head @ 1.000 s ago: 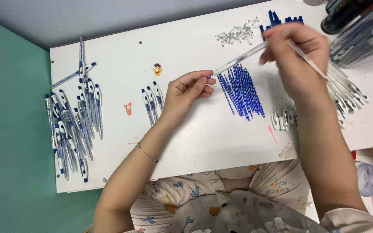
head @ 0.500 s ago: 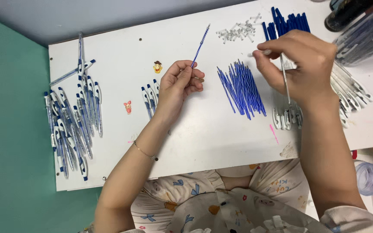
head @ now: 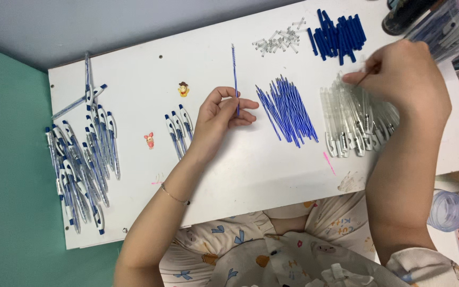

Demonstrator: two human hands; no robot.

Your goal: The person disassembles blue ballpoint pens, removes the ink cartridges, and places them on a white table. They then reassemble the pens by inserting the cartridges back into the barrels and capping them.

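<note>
Reaching up from the lower edge of the view, the left hand (head: pixel 221 114) lies over the middle of the white board (head: pixel 251 175), forearm angled up to the right, a thin bracelet (head: pixel 175 196) at the wrist. Its fingers are curled in and pinch a slim blue refill (head: pixel 235 74) near its lower end, so that the refill stands almost straight up the board, its upper end free above the knuckles. Just right of this hand lies a fanned heap of blue refills (head: pixel 288 109), and just left of it a small row of finished pens (head: pixel 179 130). The right hand (head: pixel 405 77) comes in from the lower right, forearm steep, and hovers over the pile of clear pen barrels (head: pixel 354 125); its fingers are drawn together at the tips on something thin, too small to tell what. Above the barrels sits a cluster of dark blue caps (head: pixel 338 34), with a scatter of small springs (head: pixel 280 41) beside it. At the far left spreads a large heap of assembled pens (head: pixel 81 159). At the top right corner a clear container (head: pixel 455 24) holds more pen parts, only partly in view.
</note>
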